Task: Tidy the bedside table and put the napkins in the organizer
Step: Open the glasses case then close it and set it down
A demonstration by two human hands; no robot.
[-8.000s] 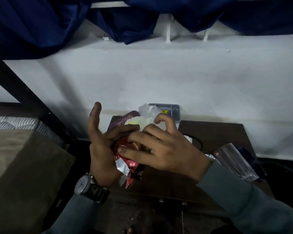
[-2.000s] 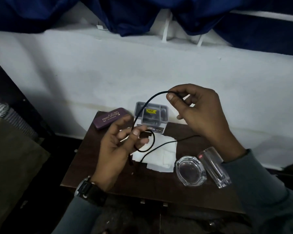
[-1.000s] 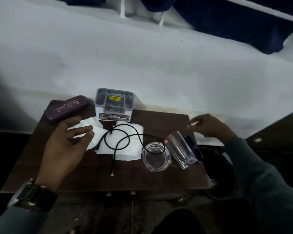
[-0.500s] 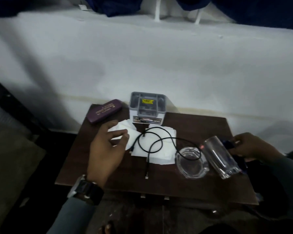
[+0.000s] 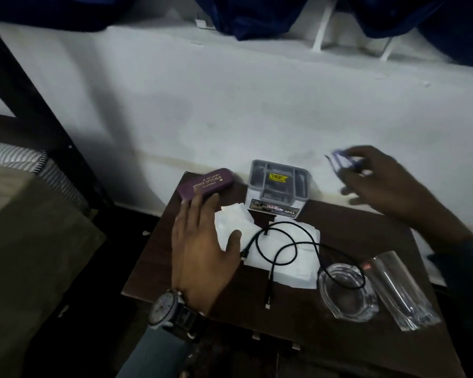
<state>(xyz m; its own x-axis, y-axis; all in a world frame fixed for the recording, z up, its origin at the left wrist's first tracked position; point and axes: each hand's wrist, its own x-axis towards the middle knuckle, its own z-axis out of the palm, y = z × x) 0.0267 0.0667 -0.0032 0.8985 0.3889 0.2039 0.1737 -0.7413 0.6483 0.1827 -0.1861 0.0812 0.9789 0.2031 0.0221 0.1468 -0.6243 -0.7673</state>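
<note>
The napkins [image 5: 231, 221] lie just in front of the organizer [image 5: 273, 210], under a black cable [image 5: 269, 285]. They are soft and light, so we should pinch a free edge. Our left hand [image 5: 202, 241] rests flat on them. Our right hand [image 5: 388, 184] holds a small blue thing [image 5: 339, 159].

The purple glasses case [image 5: 206, 184], just left of the organizer [image 5: 279, 186], read "PRINCE OPTICALS". The organizer's front label [image 5: 274, 210] showed "OPEL"; its yellow sticker [image 5: 275, 177] was illegible.

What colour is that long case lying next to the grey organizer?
The glasses case is dark purple with light lettering on its lid, seen in the head view.
</note>
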